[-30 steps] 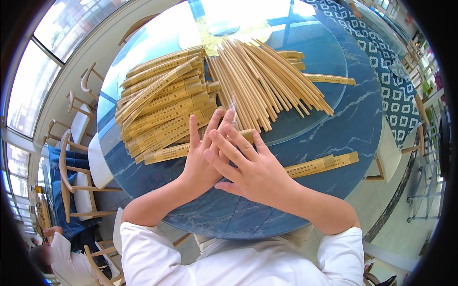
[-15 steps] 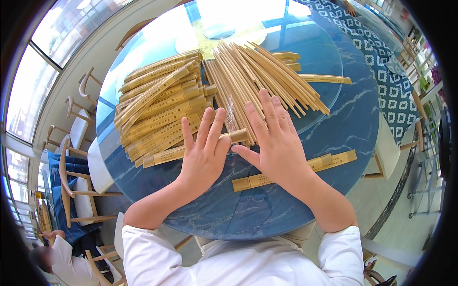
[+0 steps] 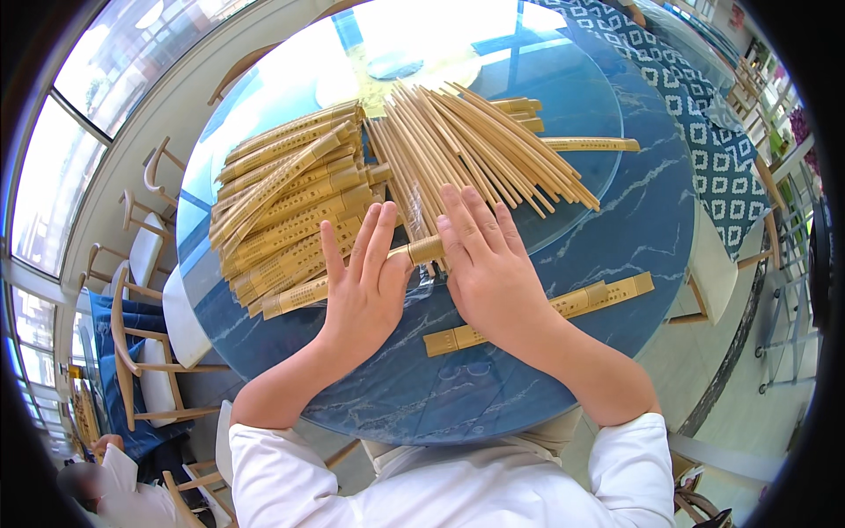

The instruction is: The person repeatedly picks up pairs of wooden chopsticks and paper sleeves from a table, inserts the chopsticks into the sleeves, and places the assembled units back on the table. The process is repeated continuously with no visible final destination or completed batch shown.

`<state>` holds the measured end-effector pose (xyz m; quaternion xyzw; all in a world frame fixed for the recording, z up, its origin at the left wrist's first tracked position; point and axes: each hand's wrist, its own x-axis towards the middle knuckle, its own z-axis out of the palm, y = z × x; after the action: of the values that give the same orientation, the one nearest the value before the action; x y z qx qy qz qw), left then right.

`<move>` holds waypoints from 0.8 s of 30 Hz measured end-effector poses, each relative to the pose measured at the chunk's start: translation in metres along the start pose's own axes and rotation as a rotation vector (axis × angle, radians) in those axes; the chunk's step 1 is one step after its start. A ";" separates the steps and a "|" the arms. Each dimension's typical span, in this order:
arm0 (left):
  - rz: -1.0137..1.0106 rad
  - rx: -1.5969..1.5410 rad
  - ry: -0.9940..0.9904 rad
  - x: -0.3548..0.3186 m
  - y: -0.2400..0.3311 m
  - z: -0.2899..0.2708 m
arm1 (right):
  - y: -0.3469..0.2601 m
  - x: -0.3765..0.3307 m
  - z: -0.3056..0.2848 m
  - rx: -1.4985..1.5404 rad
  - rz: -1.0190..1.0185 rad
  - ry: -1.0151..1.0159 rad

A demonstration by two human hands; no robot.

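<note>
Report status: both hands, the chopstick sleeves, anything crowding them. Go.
Left hand flat, open, on a sleeved chopstick pair. Right hand flat over another sleeve. Bare chopsticks fan just beyond fingers; sleeved stack at left.
</note>
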<state>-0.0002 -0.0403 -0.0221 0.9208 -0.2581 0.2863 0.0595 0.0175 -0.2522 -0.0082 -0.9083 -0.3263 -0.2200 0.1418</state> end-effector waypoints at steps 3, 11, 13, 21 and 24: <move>0.015 -0.028 0.015 0.000 0.000 0.002 | -0.006 -0.002 0.003 0.057 0.012 0.007; 0.039 0.003 0.048 0.002 -0.004 0.000 | 0.000 0.004 -0.003 0.124 0.002 0.101; 0.052 0.017 0.056 0.002 -0.001 -0.001 | 0.004 0.007 -0.004 0.090 -0.035 0.168; -0.056 -0.020 0.064 0.006 -0.012 -0.008 | 0.027 0.012 0.004 -0.004 -0.029 0.307; -0.057 0.128 0.047 0.013 -0.013 -0.013 | 0.039 0.012 0.007 -0.018 -0.027 0.311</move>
<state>0.0093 -0.0312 -0.0033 0.9226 -0.2117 0.3221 0.0147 0.0530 -0.2722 -0.0129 -0.8600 -0.3108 -0.3627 0.1794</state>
